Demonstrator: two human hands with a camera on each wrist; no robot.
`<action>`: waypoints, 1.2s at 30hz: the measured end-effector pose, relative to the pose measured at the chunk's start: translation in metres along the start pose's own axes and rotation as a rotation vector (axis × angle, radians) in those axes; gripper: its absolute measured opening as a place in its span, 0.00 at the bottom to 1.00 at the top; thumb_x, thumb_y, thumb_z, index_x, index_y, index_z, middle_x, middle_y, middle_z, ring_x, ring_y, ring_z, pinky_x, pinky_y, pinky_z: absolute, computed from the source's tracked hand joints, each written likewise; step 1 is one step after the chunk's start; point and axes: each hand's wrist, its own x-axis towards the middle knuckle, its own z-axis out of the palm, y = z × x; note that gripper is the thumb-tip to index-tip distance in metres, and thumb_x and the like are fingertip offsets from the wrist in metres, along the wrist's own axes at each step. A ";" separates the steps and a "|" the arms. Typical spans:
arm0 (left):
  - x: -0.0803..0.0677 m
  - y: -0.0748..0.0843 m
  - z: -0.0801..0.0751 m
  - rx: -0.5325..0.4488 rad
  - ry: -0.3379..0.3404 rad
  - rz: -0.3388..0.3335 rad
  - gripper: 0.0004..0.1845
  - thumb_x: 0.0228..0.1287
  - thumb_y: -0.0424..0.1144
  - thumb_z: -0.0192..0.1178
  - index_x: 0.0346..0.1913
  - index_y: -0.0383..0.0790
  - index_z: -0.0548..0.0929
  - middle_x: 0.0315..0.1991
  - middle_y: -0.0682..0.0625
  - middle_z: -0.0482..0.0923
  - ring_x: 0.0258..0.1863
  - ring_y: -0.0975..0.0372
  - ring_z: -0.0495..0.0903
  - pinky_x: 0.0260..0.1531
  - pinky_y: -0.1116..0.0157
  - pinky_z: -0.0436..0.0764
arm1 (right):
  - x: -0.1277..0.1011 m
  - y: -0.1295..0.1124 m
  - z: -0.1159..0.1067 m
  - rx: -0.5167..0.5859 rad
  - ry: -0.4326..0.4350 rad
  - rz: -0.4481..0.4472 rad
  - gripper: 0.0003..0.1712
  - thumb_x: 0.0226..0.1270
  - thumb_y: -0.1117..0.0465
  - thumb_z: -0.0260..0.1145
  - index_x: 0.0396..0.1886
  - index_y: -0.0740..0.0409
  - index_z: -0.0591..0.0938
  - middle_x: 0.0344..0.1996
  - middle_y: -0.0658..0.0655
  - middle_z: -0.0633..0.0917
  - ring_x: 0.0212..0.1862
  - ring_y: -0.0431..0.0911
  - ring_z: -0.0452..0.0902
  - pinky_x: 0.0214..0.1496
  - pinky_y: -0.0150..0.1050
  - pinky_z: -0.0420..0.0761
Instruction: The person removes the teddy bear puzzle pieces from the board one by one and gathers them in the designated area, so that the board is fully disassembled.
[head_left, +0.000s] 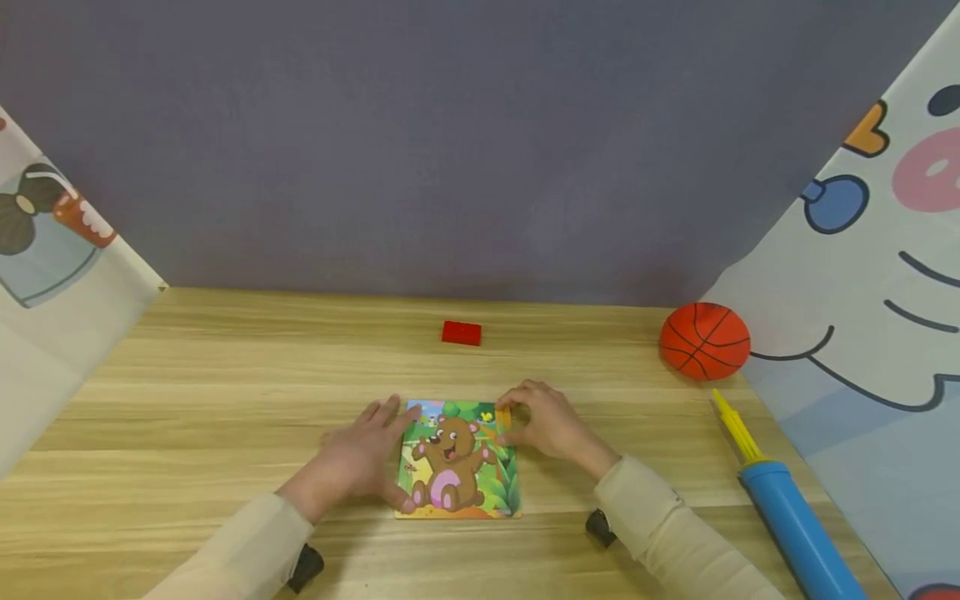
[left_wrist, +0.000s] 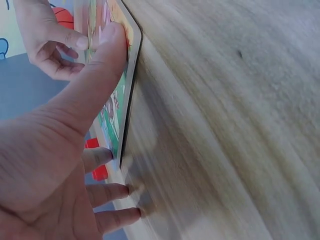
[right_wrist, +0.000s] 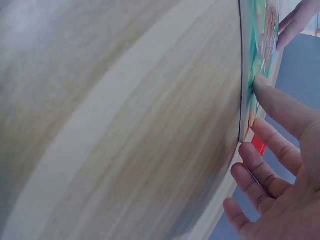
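Note:
A square jigsaw puzzle (head_left: 453, 467) with a brown bear on it lies flat on the wooden table. My left hand (head_left: 366, 454) spans its left side, fingers spread: the thumb rests on the lower left corner, and the index finger touches near the upper left one. At the upper right corner my right hand (head_left: 551, 421) pinches a small orange-and-green puzzle piece (right_wrist: 252, 114) between thumb and index finger. Its other fingers hang loosely curled past the edge. Whether that piece lies fully flush in the puzzle is hard to tell.
Behind the puzzle lies a red block (head_left: 461, 333). A small orange-red basketball (head_left: 705, 342) sits at the far right corner, with a blue pump (head_left: 798, 525) with a yellow nozzle in front. A grey panel (head_left: 450, 150) closes the back; printed panels (head_left: 847, 325) flank the sides.

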 end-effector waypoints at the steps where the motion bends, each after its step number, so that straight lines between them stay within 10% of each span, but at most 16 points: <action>1: 0.000 0.000 0.000 0.002 0.002 -0.004 0.70 0.28 0.62 0.82 0.79 0.41 0.60 0.79 0.34 0.50 0.75 0.35 0.53 0.51 0.16 0.60 | 0.001 0.000 0.000 0.003 0.001 -0.003 0.25 0.52 0.53 0.82 0.51 0.49 0.86 0.50 0.50 0.83 0.60 0.54 0.75 0.73 0.60 0.65; 36: -0.008 -0.035 -0.019 -0.096 -0.062 -0.098 0.69 0.34 0.52 0.83 0.81 0.43 0.54 0.78 0.26 0.40 0.73 0.23 0.39 0.52 0.20 0.64 | 0.034 -0.028 0.020 0.077 -0.004 -0.065 0.24 0.55 0.56 0.81 0.51 0.54 0.85 0.45 0.50 0.83 0.54 0.51 0.76 0.71 0.58 0.65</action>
